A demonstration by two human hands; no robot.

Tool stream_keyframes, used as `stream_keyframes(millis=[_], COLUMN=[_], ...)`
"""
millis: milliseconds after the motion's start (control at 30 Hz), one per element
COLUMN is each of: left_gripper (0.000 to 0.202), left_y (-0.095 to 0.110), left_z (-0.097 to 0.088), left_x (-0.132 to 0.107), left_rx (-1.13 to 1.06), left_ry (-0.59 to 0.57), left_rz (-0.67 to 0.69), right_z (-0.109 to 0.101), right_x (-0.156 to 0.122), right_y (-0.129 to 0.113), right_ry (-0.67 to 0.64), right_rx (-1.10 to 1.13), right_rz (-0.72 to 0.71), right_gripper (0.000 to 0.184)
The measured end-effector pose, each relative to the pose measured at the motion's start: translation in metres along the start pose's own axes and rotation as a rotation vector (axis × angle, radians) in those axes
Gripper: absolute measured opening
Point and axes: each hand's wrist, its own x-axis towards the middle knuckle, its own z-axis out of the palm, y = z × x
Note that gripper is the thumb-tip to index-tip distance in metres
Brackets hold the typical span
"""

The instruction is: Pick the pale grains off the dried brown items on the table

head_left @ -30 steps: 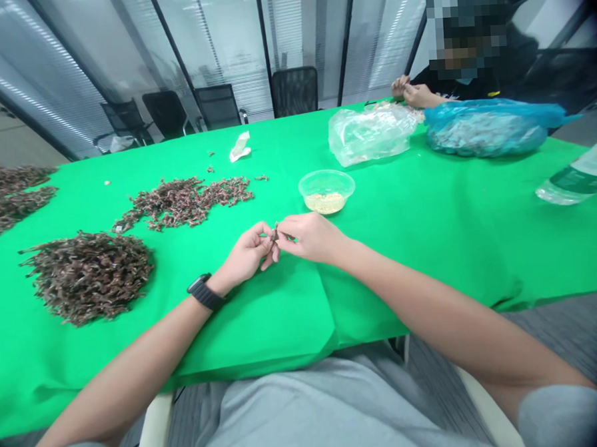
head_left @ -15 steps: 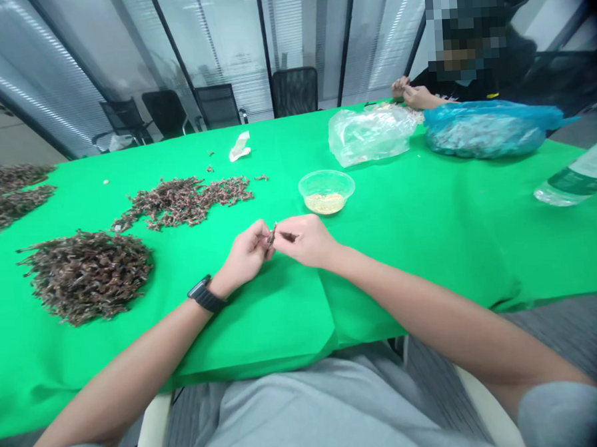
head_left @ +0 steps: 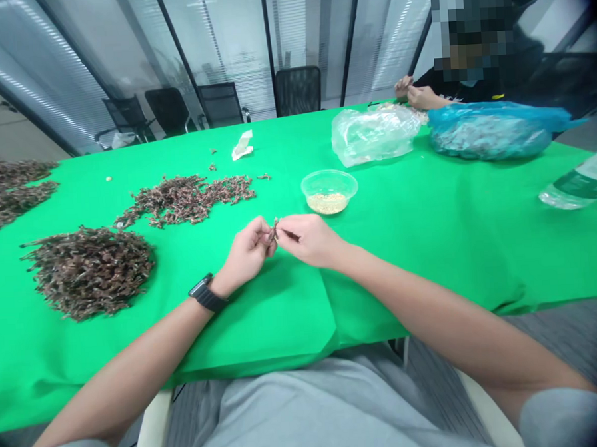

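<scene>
The left hand (head_left: 252, 248) pinched a small brown piece (head_left: 275, 231), which sat between both grips, its long axis apparently crosswise to them; the right hand (head_left: 312, 239), equally near, pinched it from the other side.

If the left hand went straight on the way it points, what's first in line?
Likely the right hand: its fingers sit just ahead of the left hand, at the small brown piece between them. Can't tell whether the hands touch.
</scene>
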Motion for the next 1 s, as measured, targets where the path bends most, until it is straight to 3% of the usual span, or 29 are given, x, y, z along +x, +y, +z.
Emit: stream_keyframes(millis=[367, 633, 867, 1000], left_gripper=[0.031, 0.02, 0.014, 0.016], left_y=[0.0, -0.001, 0.004, 0.005], left_z=[0.0, -0.002, -0.004, -0.006], left_x=[-0.001, -0.001, -0.001, -0.001], left_rx=[0.076, 0.248, 0.441, 0.513], left_ry=[0.034, 0.054, 0.105, 0.104], left_rz=[0.039, 0.1, 0.168, 0.221], right_z=[0.002, 0.006, 0.01, 0.011], right_x=[0.0, 0.002, 0.003, 0.006], right_y=[0.0, -0.002, -0.009, -0.011], right_ry=[0.016, 0.062, 0.089, 0.011], right_rx=[0.057, 0.101, 0.337, 0.662], right_rz=[0.015, 0.057, 0.315, 0.606], right_gripper=[0.028, 0.029, 0.027, 0.02])
